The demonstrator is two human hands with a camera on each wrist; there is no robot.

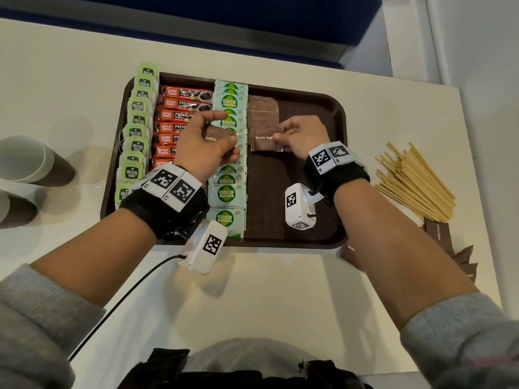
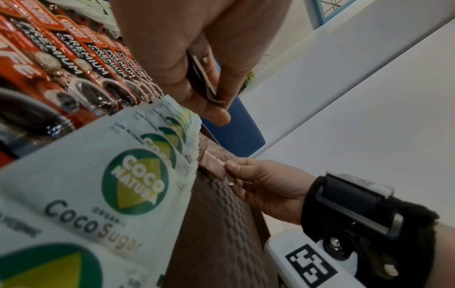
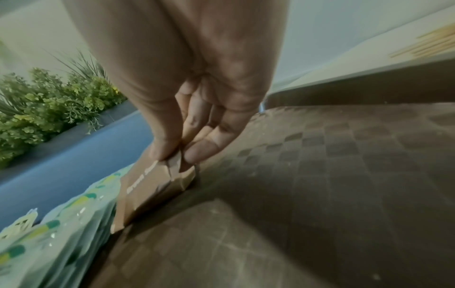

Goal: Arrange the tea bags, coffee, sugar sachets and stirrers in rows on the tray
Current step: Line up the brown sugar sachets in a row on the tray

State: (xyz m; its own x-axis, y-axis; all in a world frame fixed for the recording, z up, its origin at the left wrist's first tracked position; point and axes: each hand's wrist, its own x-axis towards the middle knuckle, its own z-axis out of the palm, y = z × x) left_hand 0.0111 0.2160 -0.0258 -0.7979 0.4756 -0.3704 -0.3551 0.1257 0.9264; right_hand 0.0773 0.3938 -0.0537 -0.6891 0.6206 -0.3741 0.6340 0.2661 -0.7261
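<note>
On the dark brown tray [image 1: 323, 108] lie rows of green tea bags [image 1: 134, 133], red coffee sticks [image 1: 174, 116] and pale Coco Sugar sachets [image 1: 229, 192]. A fourth row of brown sugar sachets [image 1: 262, 108] starts to their right. My left hand [image 1: 207, 138] hovers over the Coco Sugar row and grips a small stack of brown sugar sachets [image 2: 205, 85]. My right hand [image 1: 297, 136] pinches the right edge of a brown sugar sachet [image 1: 264, 138] that lies on the tray in that fourth row, also seen in the right wrist view as the sachet [image 3: 147, 187].
A pile of wooden stirrers [image 1: 412, 181] lies on the white table right of the tray. More brown sugar sachets [image 1: 460, 256] lie at the table's right front, partly hidden by my right forearm. Two paper cups [image 1: 31, 161] stand left of the tray.
</note>
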